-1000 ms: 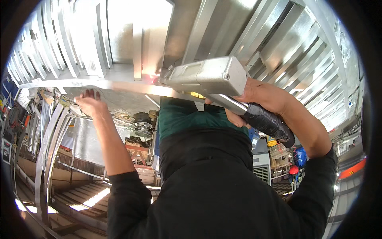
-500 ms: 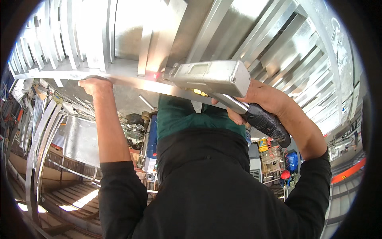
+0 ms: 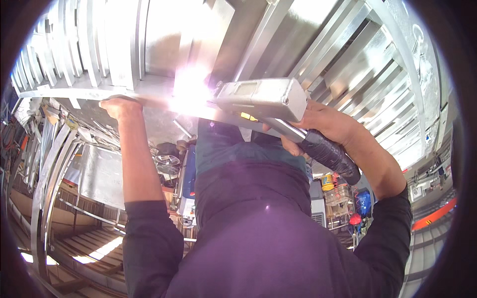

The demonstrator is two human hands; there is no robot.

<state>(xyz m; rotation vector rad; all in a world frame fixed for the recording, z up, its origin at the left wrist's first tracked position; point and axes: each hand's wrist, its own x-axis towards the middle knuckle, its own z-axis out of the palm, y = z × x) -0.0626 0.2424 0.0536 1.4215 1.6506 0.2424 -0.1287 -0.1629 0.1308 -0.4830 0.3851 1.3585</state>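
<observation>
My right hand (image 3: 323, 119) is closed around the grip of a silver handheld laser welding gun (image 3: 263, 97), whose handle is wrapped in black tape. The gun's nozzle points left, and a blinding white-pink glare (image 3: 194, 92) at its tip hides the spot on the metal there. My left hand (image 3: 121, 107) grips the near edge bar (image 3: 59, 93) of a slatted silver metal frame, left of the glare. Some of its fingers are hidden behind the bar. Upright metal slats (image 3: 263, 37) run away from this bar.
Below on the left lie long metal strips (image 3: 47, 164) and a sheet panel (image 3: 99, 176). A wire rack (image 3: 340, 196) with a yellow spool (image 3: 327, 182) and a blue item (image 3: 364, 202) stands at lower right. An orange bar (image 3: 435, 214) lies farther right.
A small red dot at the gun's tip has become a large, bright glare, tinting my clothes purple. The gun has shifted very slightly; my left hand keeps its place.
</observation>
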